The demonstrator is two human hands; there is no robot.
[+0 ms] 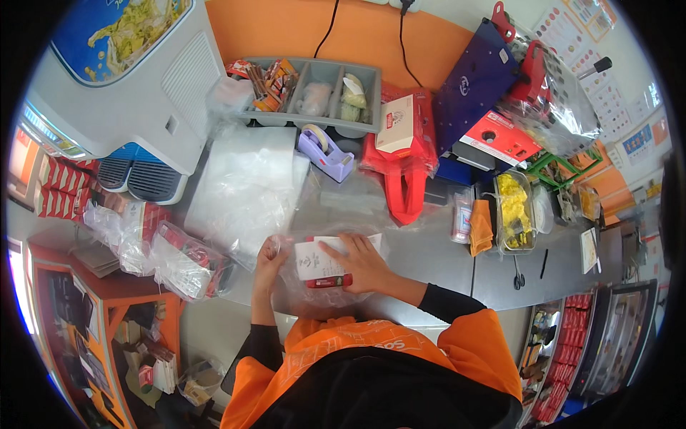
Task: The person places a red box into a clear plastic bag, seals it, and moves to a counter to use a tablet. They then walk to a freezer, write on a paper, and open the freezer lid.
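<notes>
Before me on the steel counter lies a red box (321,282) with a white printed paper (311,261) over its top. A clear plastic bag (291,292) surrounds the box. The bag's edge is pinched in my left hand (269,264). Spread flat over paper and box, my right hand (364,264) grips them at the right side; its thumb is near the box's front edge. A stack of clear plastic bags (246,187) lies just beyond my left hand. Past the box stands a purple tape dispenser (329,155) with a roll of tape.
A grey divided bin (300,115) holds sachets and small bags. Red carrier bags (405,193) lie under a cream box (396,123). Rightward are an orange cloth (481,228), a clear tub (515,214) with yellow contents and scissors (518,276). Plastic-wrapped boxes (187,263) sit left, beside a drink dispenser (161,96).
</notes>
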